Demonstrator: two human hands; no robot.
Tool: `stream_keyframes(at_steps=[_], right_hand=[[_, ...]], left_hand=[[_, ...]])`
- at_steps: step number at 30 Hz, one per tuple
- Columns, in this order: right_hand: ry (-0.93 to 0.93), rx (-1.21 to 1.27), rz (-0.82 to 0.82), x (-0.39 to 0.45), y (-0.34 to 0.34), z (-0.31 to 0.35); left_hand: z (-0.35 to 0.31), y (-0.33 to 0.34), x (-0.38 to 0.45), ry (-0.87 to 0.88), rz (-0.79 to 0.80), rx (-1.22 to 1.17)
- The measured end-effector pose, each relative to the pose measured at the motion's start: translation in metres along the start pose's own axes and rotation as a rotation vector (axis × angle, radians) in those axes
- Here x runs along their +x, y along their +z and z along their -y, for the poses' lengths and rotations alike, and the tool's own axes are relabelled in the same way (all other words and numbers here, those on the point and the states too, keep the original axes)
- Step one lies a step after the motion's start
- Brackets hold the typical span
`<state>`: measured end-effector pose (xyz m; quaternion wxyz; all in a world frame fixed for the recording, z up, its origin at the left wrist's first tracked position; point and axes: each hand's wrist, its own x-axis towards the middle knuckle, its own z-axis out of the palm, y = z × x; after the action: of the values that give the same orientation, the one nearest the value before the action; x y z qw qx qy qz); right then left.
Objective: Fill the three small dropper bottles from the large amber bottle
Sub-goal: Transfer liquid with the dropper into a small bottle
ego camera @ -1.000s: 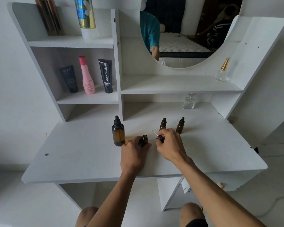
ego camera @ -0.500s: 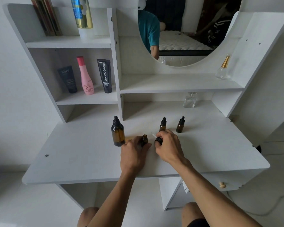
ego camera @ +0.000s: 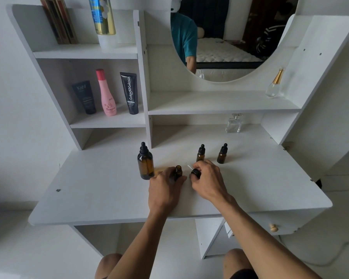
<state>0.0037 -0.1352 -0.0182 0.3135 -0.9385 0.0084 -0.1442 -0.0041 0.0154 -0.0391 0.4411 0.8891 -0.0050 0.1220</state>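
The left hand (ego camera: 165, 188) covers the lower body of the open bottle (ego camera: 178, 170), so its fill level cannot be told. The right hand (ego camera: 207, 182) hides most of the dropper cap (ego camera: 195, 172); only its black collar and thin pipette tip show. The books (ego camera: 58, 19) and the spray can (ego camera: 102, 15) are cut off by the top edge.

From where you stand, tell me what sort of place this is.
Probably a bedroom: a white vanity desk with a round mirror that reflects a mattress, and skincare tubes on its shelf.
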Motion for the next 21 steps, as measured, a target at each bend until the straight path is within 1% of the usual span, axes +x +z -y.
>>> stream_keyframes(at_steps=[8,15,17,21], right_hand=[[0.005,0.005,0.014,0.002,-0.001,0.0],[0.013,0.01,0.027,0.002,-0.002,-0.001],[0.008,0.012,0.032,0.002,-0.001,-0.002],[-0.003,0.003,0.047,0.003,-0.001,-0.003]], left_hand=[[-0.004,-0.004,-0.002,0.006,0.017,0.016],[-0.007,-0.013,-0.02,-0.096,0.009,-0.012],[-0.007,-0.02,-0.031,-0.109,-0.058,-0.049],[-0.007,-0.037,-0.036,-0.099,-0.29,-0.08]])
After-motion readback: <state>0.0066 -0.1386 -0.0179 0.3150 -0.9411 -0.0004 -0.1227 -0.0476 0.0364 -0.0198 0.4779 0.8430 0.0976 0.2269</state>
